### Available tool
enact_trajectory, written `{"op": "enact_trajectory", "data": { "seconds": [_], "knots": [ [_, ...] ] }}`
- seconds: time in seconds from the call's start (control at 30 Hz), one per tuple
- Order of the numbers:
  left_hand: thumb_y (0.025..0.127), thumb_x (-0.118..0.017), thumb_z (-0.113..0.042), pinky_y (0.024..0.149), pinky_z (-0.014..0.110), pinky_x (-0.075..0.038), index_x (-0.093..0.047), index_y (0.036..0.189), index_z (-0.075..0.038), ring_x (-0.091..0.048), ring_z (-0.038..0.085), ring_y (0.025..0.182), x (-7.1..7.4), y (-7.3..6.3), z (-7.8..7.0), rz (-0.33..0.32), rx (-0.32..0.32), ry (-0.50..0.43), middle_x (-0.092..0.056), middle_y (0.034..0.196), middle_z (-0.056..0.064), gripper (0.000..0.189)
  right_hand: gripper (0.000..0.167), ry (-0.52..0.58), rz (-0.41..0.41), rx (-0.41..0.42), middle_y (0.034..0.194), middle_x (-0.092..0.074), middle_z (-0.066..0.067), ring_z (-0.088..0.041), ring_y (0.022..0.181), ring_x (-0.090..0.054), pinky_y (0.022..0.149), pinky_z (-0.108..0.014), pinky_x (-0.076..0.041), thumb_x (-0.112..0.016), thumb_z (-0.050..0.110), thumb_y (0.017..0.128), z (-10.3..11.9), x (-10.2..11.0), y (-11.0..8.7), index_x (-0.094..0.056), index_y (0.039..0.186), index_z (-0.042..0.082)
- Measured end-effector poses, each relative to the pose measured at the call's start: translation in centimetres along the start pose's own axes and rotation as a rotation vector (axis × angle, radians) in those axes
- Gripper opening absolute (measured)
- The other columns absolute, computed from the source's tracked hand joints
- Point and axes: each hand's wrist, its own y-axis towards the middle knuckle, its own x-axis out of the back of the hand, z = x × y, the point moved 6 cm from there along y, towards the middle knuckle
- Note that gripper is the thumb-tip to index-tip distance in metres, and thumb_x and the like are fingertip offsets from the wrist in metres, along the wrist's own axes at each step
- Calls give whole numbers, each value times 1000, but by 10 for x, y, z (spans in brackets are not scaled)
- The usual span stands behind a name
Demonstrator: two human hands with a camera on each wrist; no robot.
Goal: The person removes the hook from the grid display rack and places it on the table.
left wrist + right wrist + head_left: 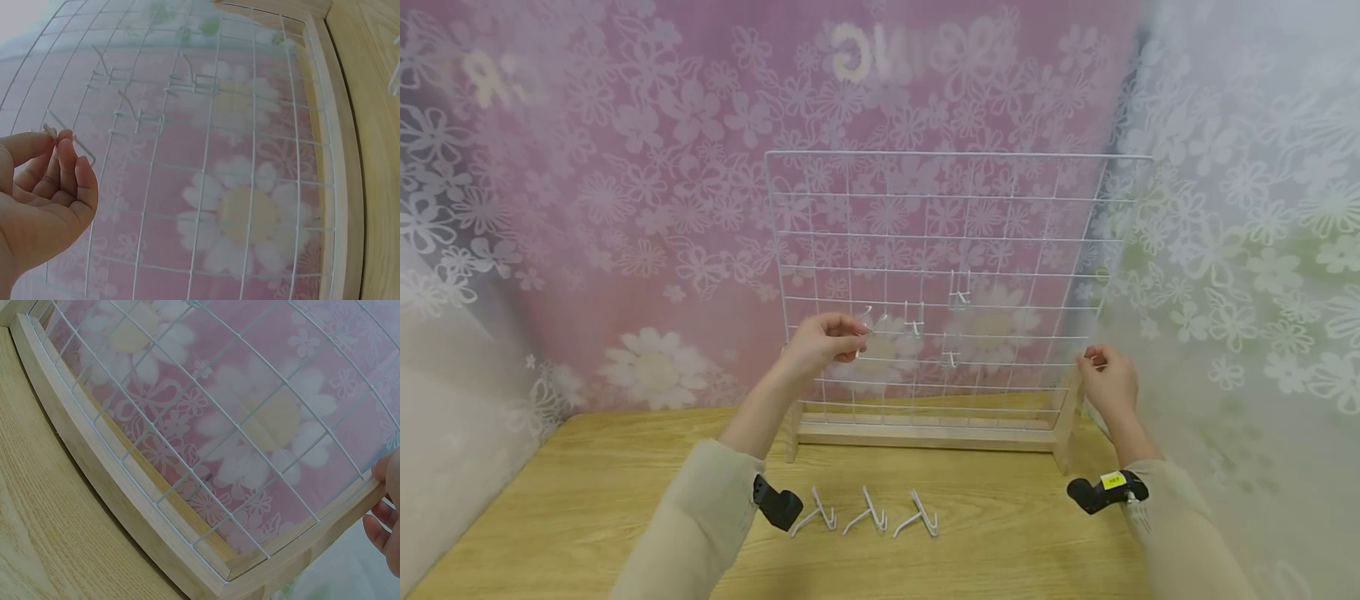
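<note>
My left hand (pixel 826 342) pinches a white metal hook (pixel 85 152) between thumb and fingertips, just in front of the white wire grid (pixel 925 197). Part of this hook is hidden behind the fingers. To its right, three similar white hooks hang on the grid: an upper one (pixel 959 297), a middle one (pixel 914 325) and a lower one (pixel 952 359). At the grid's right side, my right hand (pixel 1108 383) grips the wooden upright of the stand (pixel 925 437), thumb on one face and fingers around the other in the right wrist view (pixel 389 509).
Three more white hooks lie in a row on the wood-grain table (pixel 1000 533) in front of the stand: a left one (pixel 820 510), a middle one (pixel 869 510) and a right one (pixel 923 512). Flower-patterned sheeting (pixel 655 367) rises behind the grid and at both sides.
</note>
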Motion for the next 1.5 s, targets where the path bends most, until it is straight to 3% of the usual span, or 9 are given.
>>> {"op": "enact_trajectory", "data": {
  "seconds": [0.17,0.4,0.7,0.83,1.07,1.5],
  "knots": [
    [87,-60,1,72,28,-49,-60,99,5,-56,15,70,3,-8,8,22,13,20,-63,79,3,13,18,-4,-7,-3,88,-55,-25,-38,81,-53,66,-38,-37,-55,10,90,0,2,1,-56,94,-8],
    [88,-60,-1,65,26,-48,-60,102,7,-54,12,67,10,-20,26,50,21,84,-63,78,5,16,19,-8,-3,-2,90,-55,-26,-38,82,-53,67,-38,-37,-55,10,91,-1,3,2,-56,95,-8],
    [87,-60,-1,74,36,-49,-60,99,6,-55,17,71,21,-32,53,66,40,137,-61,80,9,14,20,-3,-9,-3,90,-55,-25,-36,82,-52,67,-37,-36,-55,11,91,-3,1,4,-56,95,-8],
    [87,-60,-2,74,33,-50,-61,100,4,-55,18,72,24,-38,63,78,63,175,-60,80,9,14,20,-9,-1,-9,90,-54,-24,-35,82,-51,66,-36,-36,-55,11,91,-4,1,4,-56,95,-8],
    [88,-59,-2,71,30,-49,-59,103,8,-55,21,74,30,-48,78,110,68,182,-62,85,14,18,19,-3,-7,-4,87,-55,-25,-37,80,-52,65,-37,-37,-56,10,90,-1,1,0,-56,93,-9],
    [87,-60,-4,72,32,-49,-61,103,7,-57,17,76,46,-66,104,127,97,198,-62,82,7,18,18,-12,-4,-8,88,-55,-24,-34,79,-52,64,-34,-36,-56,10,90,-4,-4,3,-56,93,-8]
  ]
}}
